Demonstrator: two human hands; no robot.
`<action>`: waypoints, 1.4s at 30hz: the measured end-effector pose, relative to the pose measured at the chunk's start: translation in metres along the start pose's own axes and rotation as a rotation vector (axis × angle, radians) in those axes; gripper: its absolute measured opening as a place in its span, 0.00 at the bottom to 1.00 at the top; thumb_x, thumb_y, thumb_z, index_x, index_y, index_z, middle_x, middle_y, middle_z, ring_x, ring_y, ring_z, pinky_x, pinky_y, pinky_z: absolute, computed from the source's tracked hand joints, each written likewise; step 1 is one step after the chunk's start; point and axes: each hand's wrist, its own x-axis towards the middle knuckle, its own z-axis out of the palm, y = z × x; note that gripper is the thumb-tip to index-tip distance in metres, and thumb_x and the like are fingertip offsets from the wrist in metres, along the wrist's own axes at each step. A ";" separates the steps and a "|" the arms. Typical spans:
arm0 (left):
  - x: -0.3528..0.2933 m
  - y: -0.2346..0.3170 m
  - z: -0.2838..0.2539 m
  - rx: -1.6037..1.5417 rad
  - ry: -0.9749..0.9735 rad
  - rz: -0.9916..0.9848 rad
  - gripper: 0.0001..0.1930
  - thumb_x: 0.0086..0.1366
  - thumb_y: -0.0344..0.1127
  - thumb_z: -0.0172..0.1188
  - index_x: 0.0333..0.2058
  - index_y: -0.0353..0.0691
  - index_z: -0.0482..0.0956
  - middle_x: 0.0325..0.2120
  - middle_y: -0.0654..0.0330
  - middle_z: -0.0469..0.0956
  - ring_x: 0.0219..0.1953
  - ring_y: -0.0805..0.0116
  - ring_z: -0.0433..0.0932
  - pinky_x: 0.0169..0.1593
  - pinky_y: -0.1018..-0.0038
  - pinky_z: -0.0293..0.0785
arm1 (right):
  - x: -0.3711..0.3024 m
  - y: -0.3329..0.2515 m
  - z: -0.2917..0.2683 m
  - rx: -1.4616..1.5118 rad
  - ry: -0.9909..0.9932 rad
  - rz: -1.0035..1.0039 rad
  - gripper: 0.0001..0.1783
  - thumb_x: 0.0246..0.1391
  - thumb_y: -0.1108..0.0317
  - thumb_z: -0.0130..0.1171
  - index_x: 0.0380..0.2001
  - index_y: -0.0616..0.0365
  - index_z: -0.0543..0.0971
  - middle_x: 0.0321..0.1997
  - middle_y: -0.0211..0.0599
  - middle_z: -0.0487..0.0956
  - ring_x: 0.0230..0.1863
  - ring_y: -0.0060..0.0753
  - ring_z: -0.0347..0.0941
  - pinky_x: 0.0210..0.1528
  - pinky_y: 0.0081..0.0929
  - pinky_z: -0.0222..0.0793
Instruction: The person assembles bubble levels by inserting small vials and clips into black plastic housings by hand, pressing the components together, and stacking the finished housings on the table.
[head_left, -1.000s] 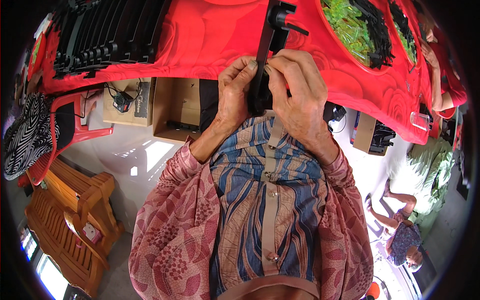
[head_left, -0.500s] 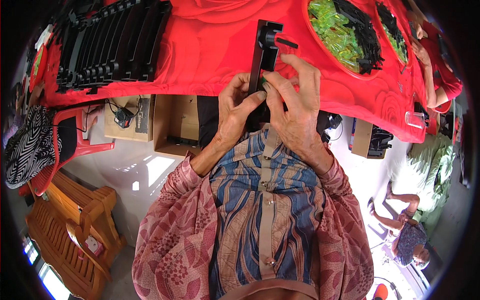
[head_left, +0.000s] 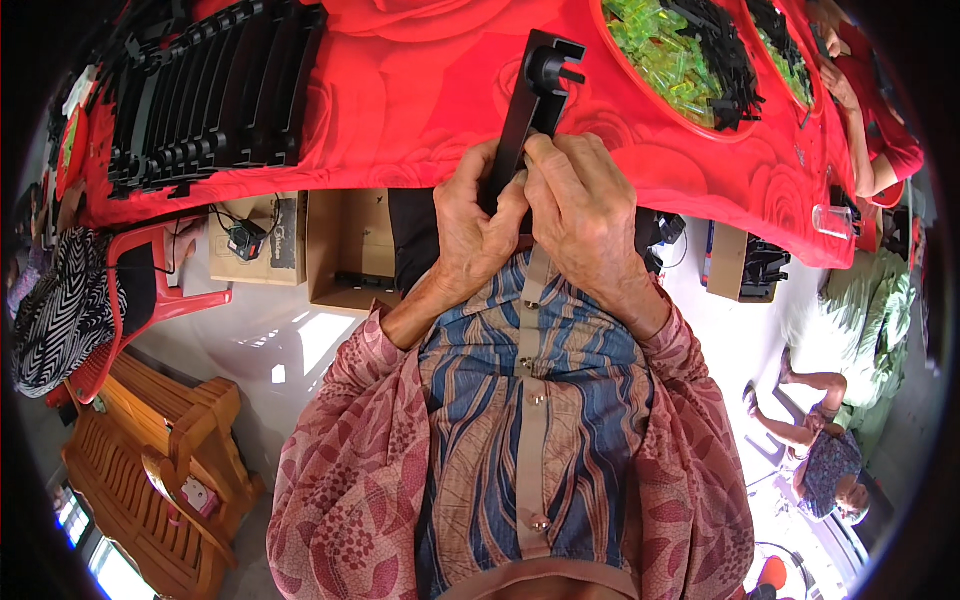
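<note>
A long, narrow black plastic part (head_left: 520, 130) with a channel and a rounded, hooked far end rises tilted between my hands, over the near table edge. My left hand (head_left: 470, 225) is closed round its lower left side, thumb toward the middle. On the other side my right hand (head_left: 585, 190) is closed, its bent fingers pressed against the part near the channel. The right fingertips are partly hidden, so I cannot tell whether a small piece lies under them. The part's lower end is covered by my hands.
A red rose-patterned cloth (head_left: 400, 80) covers the table. Several similar black parts (head_left: 215, 100) lie in a row at left. A red-rimmed tray (head_left: 668, 115) holds yellow-green and black pieces. Below stand a cardboard box (head_left: 330, 225) and a red chair (head_left: 150, 300). Another person (head_left: 875, 120) is at far right.
My right fingers have folded down and closed against the black part. The small green bit by the fingertips is now out of sight. The part's far end has shifted slightly up and tilted rightward.
</note>
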 end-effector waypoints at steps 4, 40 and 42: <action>0.001 -0.002 0.002 0.146 -0.021 0.093 0.14 0.61 0.26 0.56 0.45 0.28 0.74 0.30 0.54 0.81 0.30 0.74 0.79 0.34 0.75 0.76 | -0.003 -0.002 -0.005 -0.015 -0.045 0.055 0.17 0.42 0.77 0.63 0.40 0.66 0.77 0.27 0.41 0.72 0.29 0.42 0.72 0.27 0.33 0.71; -0.003 0.003 0.000 0.260 -0.161 -0.017 0.13 0.70 0.33 0.51 0.47 0.30 0.70 0.31 0.46 0.80 0.29 0.61 0.81 0.33 0.68 0.75 | -0.005 -0.011 0.001 0.443 0.009 0.599 0.32 0.53 0.78 0.52 0.61 0.72 0.57 0.35 0.55 0.76 0.32 0.46 0.78 0.36 0.39 0.74; -0.003 0.000 0.000 0.226 -0.157 -0.029 0.13 0.70 0.34 0.51 0.47 0.31 0.69 0.31 0.46 0.80 0.29 0.61 0.81 0.33 0.67 0.75 | -0.005 -0.011 0.001 0.436 0.005 0.581 0.32 0.53 0.78 0.52 0.60 0.73 0.57 0.35 0.54 0.77 0.32 0.46 0.78 0.35 0.39 0.74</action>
